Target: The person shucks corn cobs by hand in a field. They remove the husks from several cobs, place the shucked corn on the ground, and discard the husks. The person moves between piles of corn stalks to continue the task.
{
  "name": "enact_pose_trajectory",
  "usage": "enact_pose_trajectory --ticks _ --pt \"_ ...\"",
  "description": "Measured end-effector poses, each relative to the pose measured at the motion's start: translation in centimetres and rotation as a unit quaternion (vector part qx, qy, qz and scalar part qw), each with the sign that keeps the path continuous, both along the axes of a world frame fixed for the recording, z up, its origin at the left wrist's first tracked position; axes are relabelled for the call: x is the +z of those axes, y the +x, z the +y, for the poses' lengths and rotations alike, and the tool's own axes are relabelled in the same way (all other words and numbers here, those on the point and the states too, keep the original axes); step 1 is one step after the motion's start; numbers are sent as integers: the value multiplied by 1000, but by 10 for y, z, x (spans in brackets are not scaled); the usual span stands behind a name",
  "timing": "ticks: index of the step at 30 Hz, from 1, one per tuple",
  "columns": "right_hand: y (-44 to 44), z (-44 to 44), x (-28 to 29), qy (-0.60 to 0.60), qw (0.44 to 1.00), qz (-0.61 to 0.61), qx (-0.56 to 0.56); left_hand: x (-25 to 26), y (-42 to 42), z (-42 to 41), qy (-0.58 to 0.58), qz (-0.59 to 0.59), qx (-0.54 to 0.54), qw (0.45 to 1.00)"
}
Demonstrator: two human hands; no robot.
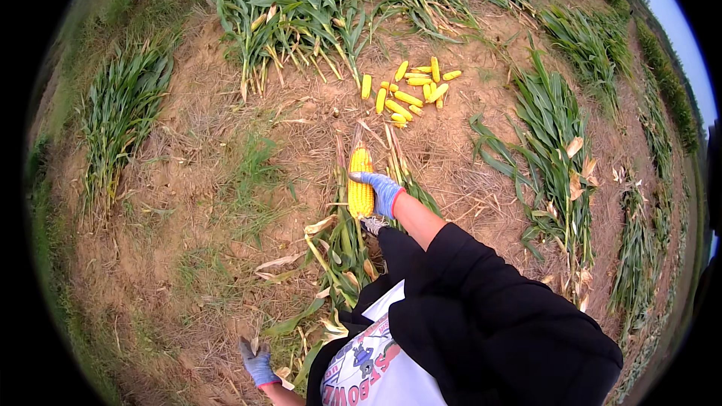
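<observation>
A husked yellow ear of corn (361,201) is gripped in my right hand (384,192), which wears a blue knit glove with a grey-coated palm. The ear points away from me, and its thumb side lies across the kernels. Just beneath are cut cornstalks (342,239) with leaves and loose dry husks, close to my shoe (373,225). Low on the left, away from the stalks, is my gloved left hand (258,362). A pale husk-like scrap shows at its fingers; whether it is held is unclear.
Several husked ears (407,98) lie on the soil ahead. Beyond them are heaps of green cornstalks (299,22). More stalk bundles lie at the left (127,118) and right (555,152). Dry straw and grass tufts (254,166) cover the ground.
</observation>
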State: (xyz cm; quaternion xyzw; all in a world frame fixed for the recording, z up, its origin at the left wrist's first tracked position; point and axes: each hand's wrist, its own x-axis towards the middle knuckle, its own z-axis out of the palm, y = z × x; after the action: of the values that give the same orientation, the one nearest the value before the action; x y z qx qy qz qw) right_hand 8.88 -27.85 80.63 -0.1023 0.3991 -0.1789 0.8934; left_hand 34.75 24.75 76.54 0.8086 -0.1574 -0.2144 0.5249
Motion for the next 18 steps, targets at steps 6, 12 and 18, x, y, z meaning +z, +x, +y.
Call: enact_pose_trajectory --ticks 6,12,18 --pt "-51 2 -113 122 978 162 42 53 -38 -60 41 91 305 947" --pt "-85 -87 -93 46 934 118 -334 52 -45 -19 217 188 235 929" --pt "-56 -160 33 -411 827 173 -344 28 -28 6 -37 112 372 921"
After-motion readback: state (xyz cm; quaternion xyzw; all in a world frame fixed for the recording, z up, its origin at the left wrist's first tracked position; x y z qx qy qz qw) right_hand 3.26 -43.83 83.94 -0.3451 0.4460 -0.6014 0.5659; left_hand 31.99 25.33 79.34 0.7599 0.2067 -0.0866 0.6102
